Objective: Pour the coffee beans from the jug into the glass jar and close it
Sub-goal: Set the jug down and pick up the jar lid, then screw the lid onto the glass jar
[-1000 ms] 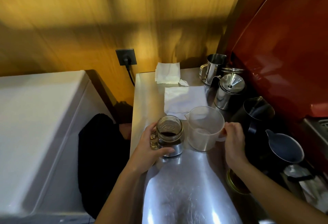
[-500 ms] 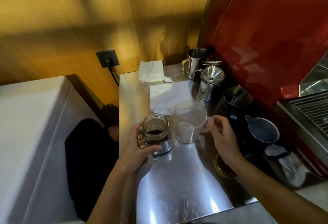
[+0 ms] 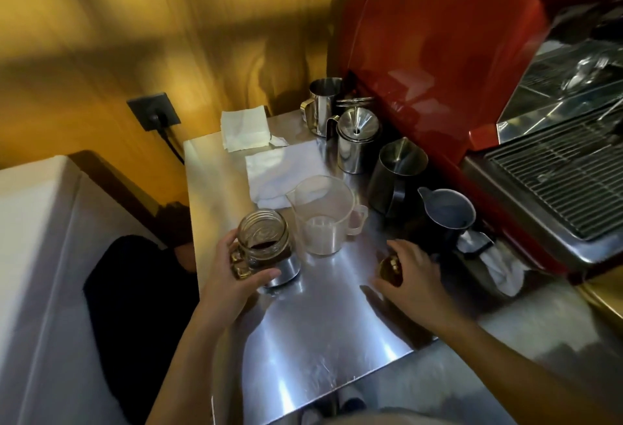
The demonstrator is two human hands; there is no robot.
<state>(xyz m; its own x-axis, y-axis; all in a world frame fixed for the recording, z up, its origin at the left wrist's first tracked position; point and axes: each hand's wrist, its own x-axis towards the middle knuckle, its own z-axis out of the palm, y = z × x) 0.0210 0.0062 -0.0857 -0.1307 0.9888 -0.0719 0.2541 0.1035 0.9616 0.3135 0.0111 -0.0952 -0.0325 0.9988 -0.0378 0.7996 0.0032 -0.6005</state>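
A glass jar [image 3: 264, 239] with a handle stands open on the steel counter [image 3: 320, 340], dark coffee beans in its lower part. My left hand [image 3: 232, 276] wraps around its side and handle. Just right of it stands the clear plastic jug [image 3: 323, 215], upright and empty, with nothing touching it. My right hand [image 3: 409, 276] rests on a gold lid [image 3: 391, 271] lying on the counter to the right of the jug; the fingers cover most of the lid.
White napkins [image 3: 283, 168] lie behind the jug. Steel pitchers [image 3: 322, 101], a steel pot with a funnel [image 3: 357, 141], a dark pitcher [image 3: 399, 171] and a black pitcher [image 3: 448, 215] line the right side by a red machine [image 3: 438, 37] with a drip grate [image 3: 566, 175].
My right hand let go of the jug's handle and moved down-right onto the gold lid. The jug stays upright. My left hand keeps hold of the jar.
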